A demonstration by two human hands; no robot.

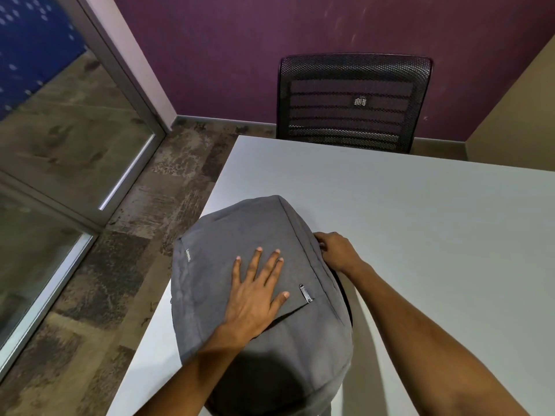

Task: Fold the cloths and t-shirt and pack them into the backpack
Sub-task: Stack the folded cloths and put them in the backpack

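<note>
A grey backpack (pixel 216 262) lies flat on the white table (pixel 420 223), near its left front corner, with its front face up. My left hand (pixel 255 292) presses flat on that face, fingers spread and straight. My right hand (pixel 336 250) is at the bag's right edge, with its fingers curled at the zipper seam and pinching something there; the fingertips hide what. A metal zipper pull (pixel 305 294) of the front pocket lies beside my left thumb. No cloths or t-shirt are in sight.
A black mesh office chair (pixel 351 103) stands at the table's far side against a purple wall. Left of the table is patterned floor and a glass partition (pixel 69 139). The table's left edge runs close beside the backpack.
</note>
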